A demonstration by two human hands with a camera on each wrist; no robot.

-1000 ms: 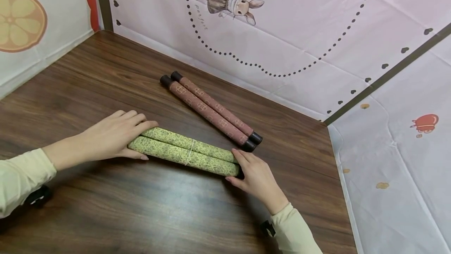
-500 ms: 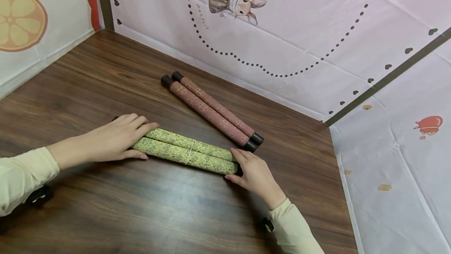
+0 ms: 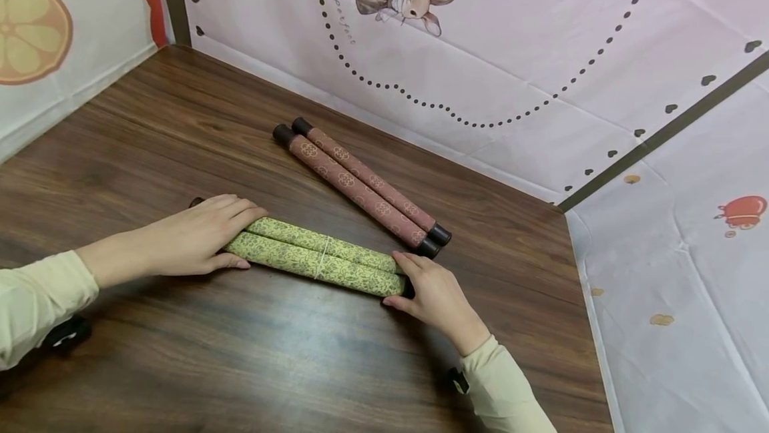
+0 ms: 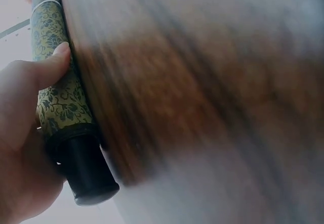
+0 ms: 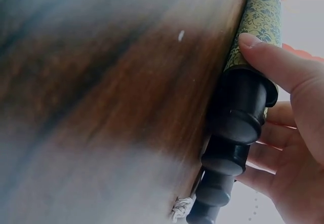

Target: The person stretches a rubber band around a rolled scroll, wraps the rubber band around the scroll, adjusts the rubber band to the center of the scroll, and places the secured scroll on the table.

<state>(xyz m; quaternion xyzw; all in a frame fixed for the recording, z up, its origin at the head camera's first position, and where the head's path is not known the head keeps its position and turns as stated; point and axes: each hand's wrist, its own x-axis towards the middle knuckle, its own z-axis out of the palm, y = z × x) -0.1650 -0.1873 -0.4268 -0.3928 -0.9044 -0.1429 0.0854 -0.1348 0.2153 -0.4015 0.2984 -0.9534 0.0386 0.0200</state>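
Two yellow-green scrolls (image 3: pixel 324 256) with a floral pattern lie side by side on the brown wooden table, a thin white tie (image 3: pixel 322 257) around their middle. My left hand (image 3: pixel 195 236) grips their left end, thumb on the near side and fingers over the far side. A black end knob (image 4: pixel 88 168) sticks out beside that palm in the left wrist view. My right hand (image 3: pixel 437 293) holds the other end, its thumb (image 5: pixel 276 62) pressed along the patterned cover. Both hands hide parts of the scroll ends.
Beyond them, two reddish-brown scrolls (image 3: pixel 360 186) with black ends lie slanted on the table (image 3: pixel 288 366). A white knotted string (image 5: pixel 180 209) shows near the black knobs in the right wrist view. Printed cloth walls (image 3: pixel 480 39) border the table.
A dark scroll end has come into sight beyond my left hand, which has moved slightly right. Both hands keep their hold. The reddish-brown scrolls stay in place; the head view shifts a little.
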